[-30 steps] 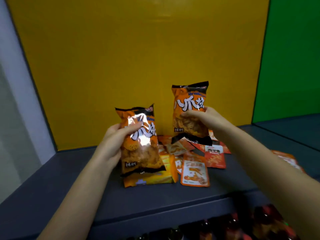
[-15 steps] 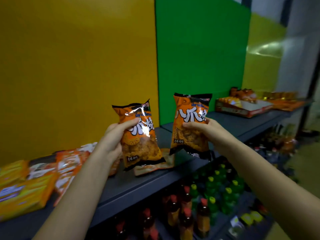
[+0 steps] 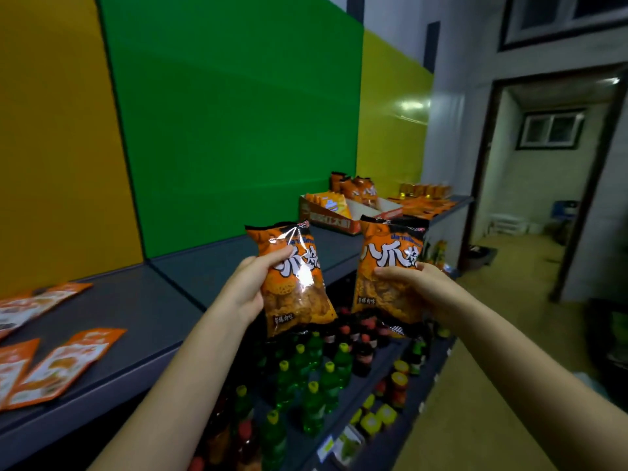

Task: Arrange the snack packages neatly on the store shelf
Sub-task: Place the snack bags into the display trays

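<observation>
Right now the person holds two matching orange snack bags up in front of the grey store shelf, one in each hand, both upright with their fronts facing out. The right-hand bag shows big white characters outlined in black, reading 八爪 plus a third character cut off by the bag's edge. A line of small blue script runs above them, too fine to read. A small boxed label sits low on its left side, and I cannot make out its characters for sure. The left-hand bag carries the same design, though glare and the thumb hide part of the big characters. The left hand grips its bag by the left edge, thumb laid across the front and fingers curled behind. The right hand clamps the other bag at its right edge in the same way, thumb over the front. The two bags hang side by side, near each other but apart, out past the shelf's front edge and above the green-capped bottles on the lower tier. Flat orange sachets lie on the shelf at the far left. Further along, a cardboard display box holds more orange bags, before a green back panel.
</observation>
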A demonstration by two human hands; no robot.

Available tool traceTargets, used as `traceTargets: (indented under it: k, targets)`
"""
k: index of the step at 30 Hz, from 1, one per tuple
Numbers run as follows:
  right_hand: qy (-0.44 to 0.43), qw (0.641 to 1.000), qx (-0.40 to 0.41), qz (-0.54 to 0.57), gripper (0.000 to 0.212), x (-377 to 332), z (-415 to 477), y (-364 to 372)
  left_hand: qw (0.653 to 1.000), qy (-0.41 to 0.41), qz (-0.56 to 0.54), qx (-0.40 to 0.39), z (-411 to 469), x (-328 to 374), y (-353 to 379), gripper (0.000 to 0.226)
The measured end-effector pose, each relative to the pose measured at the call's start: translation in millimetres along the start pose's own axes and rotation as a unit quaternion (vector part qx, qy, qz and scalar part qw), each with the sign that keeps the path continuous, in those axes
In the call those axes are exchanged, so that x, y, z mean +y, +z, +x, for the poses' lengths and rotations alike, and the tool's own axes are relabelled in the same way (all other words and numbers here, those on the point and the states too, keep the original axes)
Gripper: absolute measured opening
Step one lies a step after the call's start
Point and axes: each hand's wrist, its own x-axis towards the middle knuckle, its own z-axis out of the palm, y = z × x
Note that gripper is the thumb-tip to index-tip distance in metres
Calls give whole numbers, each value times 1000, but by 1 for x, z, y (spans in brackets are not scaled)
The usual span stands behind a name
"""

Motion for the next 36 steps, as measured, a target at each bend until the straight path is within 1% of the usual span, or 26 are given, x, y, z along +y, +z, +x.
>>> traceTargets:
  k: [2,5,8,11,16,18,20,22,26,32,34,36]
  targets:
    - [-2,1000,9,-3,39,4,14,-25,1000,-8,1,-16,23,-8,23,44]
    - [-5,999,37,-14,49,12,42,-61,999,-16,5,-38,61,-20,59,44]
    - [-13,998,66,-7,45,20,77,-95,998,-18,8,-55,105,-33,97,47]
    - [-23,997,75,-21,44,25,119,-125,997,-15,7,-71,154,-40,130,49]
    - [-44,992,98,-63,62,13,205,-175,996,-12,-9,-92,238,-34,184,37]
    - [-56,992,96,-58,65,7,240,-192,996,-6,-7,-93,271,-31,206,39]
    - [-64,992,93,-51,66,5,273,-205,995,-3,-6,-95,301,-29,226,46]
    - [-63,993,89,-39,61,8,302,-217,996,-5,1,-92,327,-31,244,56]
    - [-61,995,80,-26,58,17,353,-244,997,13,18,-73,369,-39,272,44]
    - [-78,996,35,-16,60,20,428,-293,998,46,21,-21,421,-45,304,44]
    - [-86,996,19,-31,62,19,455,-310,997,75,14,-2,437,-46,315,33]
    - [-105,992,10,-65,75,15,482,-326,994,106,8,27,451,-47,327,22]
